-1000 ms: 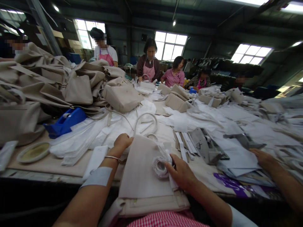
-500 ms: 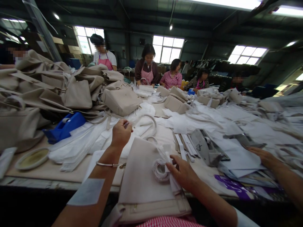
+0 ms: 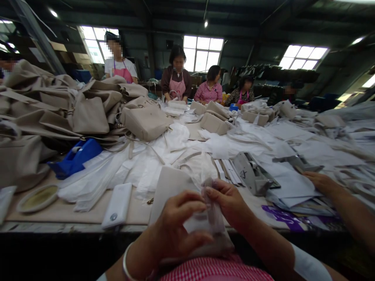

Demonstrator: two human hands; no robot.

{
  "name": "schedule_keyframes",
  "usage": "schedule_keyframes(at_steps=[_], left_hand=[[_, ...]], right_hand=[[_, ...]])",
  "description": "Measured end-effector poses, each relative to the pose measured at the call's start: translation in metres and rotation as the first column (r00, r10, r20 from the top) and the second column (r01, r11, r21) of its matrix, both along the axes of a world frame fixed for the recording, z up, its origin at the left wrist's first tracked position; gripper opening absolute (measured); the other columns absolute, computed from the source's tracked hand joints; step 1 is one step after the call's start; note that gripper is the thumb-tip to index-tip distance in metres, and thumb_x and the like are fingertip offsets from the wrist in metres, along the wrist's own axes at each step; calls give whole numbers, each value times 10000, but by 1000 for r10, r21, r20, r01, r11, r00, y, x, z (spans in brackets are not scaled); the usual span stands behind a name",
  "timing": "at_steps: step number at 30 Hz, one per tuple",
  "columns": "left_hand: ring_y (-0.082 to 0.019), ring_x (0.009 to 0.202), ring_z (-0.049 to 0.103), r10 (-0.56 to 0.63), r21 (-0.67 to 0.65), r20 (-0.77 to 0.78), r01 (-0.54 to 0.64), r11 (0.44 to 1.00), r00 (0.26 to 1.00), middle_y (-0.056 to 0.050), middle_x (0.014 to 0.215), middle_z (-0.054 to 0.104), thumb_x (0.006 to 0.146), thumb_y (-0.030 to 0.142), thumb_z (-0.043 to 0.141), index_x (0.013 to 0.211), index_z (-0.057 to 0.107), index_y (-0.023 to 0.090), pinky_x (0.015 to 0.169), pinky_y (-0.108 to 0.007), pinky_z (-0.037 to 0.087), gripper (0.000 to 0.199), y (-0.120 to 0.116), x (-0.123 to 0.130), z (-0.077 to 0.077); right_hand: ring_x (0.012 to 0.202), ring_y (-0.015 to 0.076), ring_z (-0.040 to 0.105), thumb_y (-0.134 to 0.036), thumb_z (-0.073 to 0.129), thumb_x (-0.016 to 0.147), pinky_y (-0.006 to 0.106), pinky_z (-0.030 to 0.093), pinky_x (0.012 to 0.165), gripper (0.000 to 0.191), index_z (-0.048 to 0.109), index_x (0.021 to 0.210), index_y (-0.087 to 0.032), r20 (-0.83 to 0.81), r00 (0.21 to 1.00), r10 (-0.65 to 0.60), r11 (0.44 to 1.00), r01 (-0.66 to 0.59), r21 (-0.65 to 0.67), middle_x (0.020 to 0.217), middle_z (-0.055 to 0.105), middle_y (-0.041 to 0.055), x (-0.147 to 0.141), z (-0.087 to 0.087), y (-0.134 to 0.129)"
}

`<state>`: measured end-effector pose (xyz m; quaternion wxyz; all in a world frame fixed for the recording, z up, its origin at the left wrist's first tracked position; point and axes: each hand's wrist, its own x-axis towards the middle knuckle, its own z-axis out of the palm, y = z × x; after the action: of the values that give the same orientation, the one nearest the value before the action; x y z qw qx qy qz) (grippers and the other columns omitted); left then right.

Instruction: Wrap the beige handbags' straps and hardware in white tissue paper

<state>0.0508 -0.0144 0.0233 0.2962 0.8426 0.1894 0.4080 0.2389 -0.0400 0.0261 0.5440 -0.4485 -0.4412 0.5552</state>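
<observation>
A beige handbag (image 3: 170,180) stands at the table's front edge, close against my checked apron. My right hand (image 3: 230,201) pinches thin whitish wrapping (image 3: 209,195) at the bag's upper right, next to its handle. My left hand (image 3: 178,220) is in front of the bag with fingers curved and thumb apart; I see nothing held in it. Both hands cover much of the bag's front.
Piled beige bags (image 3: 90,111) fill the left side. Nearby are a blue tape dispenser (image 3: 76,156), a tape roll (image 3: 38,198), a white phone-like slab (image 3: 117,205) and a grey dispenser (image 3: 253,173). A co-worker's hand (image 3: 320,182) rests on papers at right.
My left hand has come down and back from beyond the bag to its front, its fingers now spread. My right hand has risen slightly with the wrapping. The white slab is now uncovered.
</observation>
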Motion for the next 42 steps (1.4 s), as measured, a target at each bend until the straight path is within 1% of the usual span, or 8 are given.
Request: schedule_keyframes(at_steps=[4, 8, 15, 19, 26, 31, 37, 42], left_hand=[[-252, 854, 686, 77, -775, 194, 105, 624, 978, -174, 978, 699, 887, 720, 293, 1134, 608, 134, 716, -377, 564, 710, 26, 6, 12], [-285, 902, 703, 181, -885, 406, 335, 323, 896, -206, 1028, 707, 825, 814, 184, 1186, 594, 102, 729, -398, 584, 897, 51, 0, 46], [-174, 588, 687, 214, -711, 501, 258, 655, 838, -61, 693, 735, 932, 379, 546, 1046, 674, 141, 568, -258, 549, 293, 32, -26, 86], [-240, 736, 717, -105, -660, 468, 427, 618, 877, -106, 779, 756, 914, 403, 573, 1098, 704, 133, 744, -357, 563, 352, 18, -31, 69], [-315, 1152, 605, 161, -694, 684, 566, 445, 712, -132, 1168, 701, 779, 819, 401, 1175, 676, 171, 942, -433, 508, 807, 39, -13, 18], [-181, 663, 645, 28, -844, 342, 293, 450, 939, -82, 813, 730, 812, 549, 661, 1054, 723, 136, 646, -317, 527, 483, 30, 13, -12], [-188, 824, 684, 425, -676, 64, -274, 684, 903, -46, 841, 772, 805, 405, 713, 920, 776, 164, 813, -295, 526, 274, 39, -1, -2], [-182, 829, 715, 346, -446, 89, -273, 852, 934, -40, 897, 784, 848, 314, 671, 934, 781, 192, 793, -273, 563, 185, 32, -3, 4]], right_hand=[[592, 134, 576, -320, 607, 893, 244, 462, 594, 205, 704, 771, -187, 341, 893, 294, 911, -370, 183, 667, 643, 24, 3, 25, -22], [740, 157, 625, -208, 544, 899, 239, 472, 728, 178, 708, 831, -190, 702, 535, 471, 618, -767, 170, 735, 676, 47, -3, 28, -34], [765, 140, 660, -90, 563, 830, 190, 457, 706, 246, 730, 1005, -135, 773, 339, 536, 610, -788, -78, 873, 741, 82, -7, 1, -29], [732, 118, 638, -81, 556, 823, 181, 455, 674, 302, 730, 1059, -152, 640, 480, 600, 653, -756, -44, 877, 737, 42, -8, -2, -28], [463, 90, 540, -408, 707, 770, 203, 424, 463, 278, 645, 741, -138, -45, 949, 313, 922, -315, -224, 599, 624, -3, -7, -16, -11], [493, 104, 560, -443, 744, 710, 240, 461, 492, 326, 681, 806, -137, -46, 979, 197, 954, -203, -221, 647, 651, 8, -16, -13, 9], [786, 145, 601, -422, 678, 795, 259, 473, 679, 315, 714, 978, -168, 329, 941, -86, 996, 73, 52, 909, 690, 50, -13, -11, 10], [409, 59, 340, -621, 500, 851, 200, 209, 381, 522, 665, 841, -125, -149, 968, 202, 873, -247, -420, 578, 527, -14, -13, -5, 8]])
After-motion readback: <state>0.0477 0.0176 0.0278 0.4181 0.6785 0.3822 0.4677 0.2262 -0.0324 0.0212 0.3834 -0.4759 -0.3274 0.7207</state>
